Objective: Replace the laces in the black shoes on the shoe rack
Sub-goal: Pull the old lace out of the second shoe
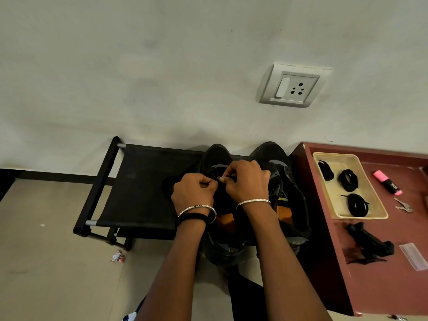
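**Both hands busy on the left shoe's lacing**

Standing here watching, and from the head cam it looks like this. The left hand and right hand are bunched up close together, fingertips nearly touching. Both have their fingers curled in tight, pinching what looks like a bit of black lace. It's all so dark in there that I can't follow where the lace runs.

Right under the hands is the left black shoe, toe pointing away toward the wall. Just off the right hand's outer side sits the right black shoe, tongue open, with some orange showing inside. Both shoes are on top of the black shoe rack, which stretches out past the left hand.

Each wrist has a silver bangle, and the left wrist also wears a black band.

Further out beyond the right hand there's a maroon table with a pale tray on it. The tray holds three coiled black laces. Past the tray lie a pink highlighter and some keys. Nearer me on that table are a black gadget I can't identify and a clear plastic strip.

A wall socket sits above the right hand, and a crumpled wrapper is on the floor, on the left hand's side.
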